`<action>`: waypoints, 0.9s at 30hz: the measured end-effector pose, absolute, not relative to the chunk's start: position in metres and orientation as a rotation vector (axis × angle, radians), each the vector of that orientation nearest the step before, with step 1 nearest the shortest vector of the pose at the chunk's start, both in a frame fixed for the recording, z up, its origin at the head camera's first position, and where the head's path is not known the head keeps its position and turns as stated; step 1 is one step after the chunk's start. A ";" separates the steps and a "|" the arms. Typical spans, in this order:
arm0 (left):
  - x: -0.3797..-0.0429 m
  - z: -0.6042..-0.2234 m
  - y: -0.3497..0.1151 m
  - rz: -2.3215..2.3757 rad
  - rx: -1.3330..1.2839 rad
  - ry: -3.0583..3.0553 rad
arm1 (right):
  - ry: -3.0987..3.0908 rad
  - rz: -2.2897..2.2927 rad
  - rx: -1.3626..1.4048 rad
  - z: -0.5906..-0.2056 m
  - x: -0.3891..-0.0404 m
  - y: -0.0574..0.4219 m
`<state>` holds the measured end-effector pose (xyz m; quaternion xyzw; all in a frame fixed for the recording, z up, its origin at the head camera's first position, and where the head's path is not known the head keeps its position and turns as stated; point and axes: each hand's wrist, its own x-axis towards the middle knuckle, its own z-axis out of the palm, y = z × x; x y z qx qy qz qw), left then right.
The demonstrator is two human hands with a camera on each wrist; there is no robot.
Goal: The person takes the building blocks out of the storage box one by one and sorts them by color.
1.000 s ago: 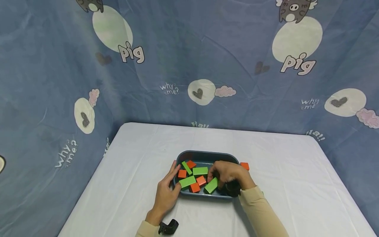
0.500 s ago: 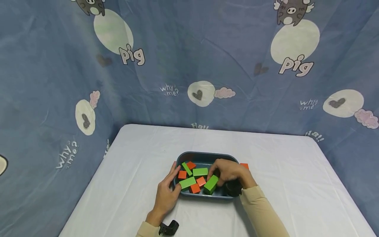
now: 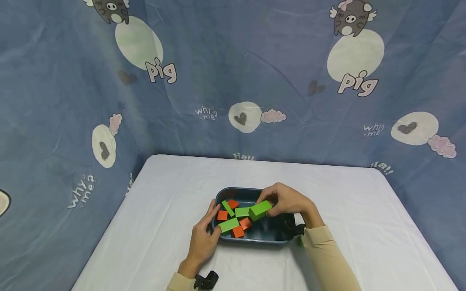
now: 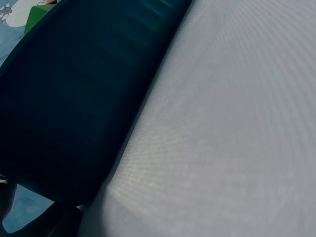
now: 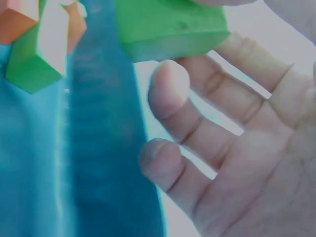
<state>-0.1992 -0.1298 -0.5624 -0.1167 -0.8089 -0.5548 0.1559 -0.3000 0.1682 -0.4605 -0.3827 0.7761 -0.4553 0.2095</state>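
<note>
My right hand (image 3: pixel 287 200) pinches a green block (image 3: pixel 260 210) between thumb and fingers, above the dark blue tray (image 3: pixel 255 241). In the right wrist view this green block (image 5: pixel 173 32) is held at the fingertips, and the lower fingers touch nothing. My left hand (image 3: pixel 204 238) rests at the tray's left end, fingers fairly straight along the rim and thumb near the front corner. Beside that thumb lies another green block (image 3: pixel 228 225). In the left wrist view the tray's outer wall (image 4: pixel 89 98) hides most of the contents.
Several orange and green blocks crowd the tray's left half, among them an orange block (image 3: pixel 238 231) near the front wall. A white cloth covers the table (image 3: pixel 174 186). Beside my right wrist shows a sliver of something green (image 3: pixel 300 241). A printed blue curtain (image 3: pixel 204 81) hangs behind.
My right hand has lifted the green block from the tray's front area and moved it up and away from me. The left hand stays at the rim.
</note>
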 end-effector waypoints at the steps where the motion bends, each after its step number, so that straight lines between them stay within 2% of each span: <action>1: -0.199 -0.562 -0.129 -1.587 -0.335 -2.320 | 2.164 -1.296 -1.052 -0.459 -0.299 0.171; 9: -0.197 -0.563 -0.127 -1.577 -0.341 -2.318 | 2.351 -1.341 -0.996 -0.441 -0.285 0.199; 27: -0.196 -0.561 -0.126 -1.600 -0.342 -2.311 | 2.552 -1.479 -0.896 -0.432 -0.240 0.270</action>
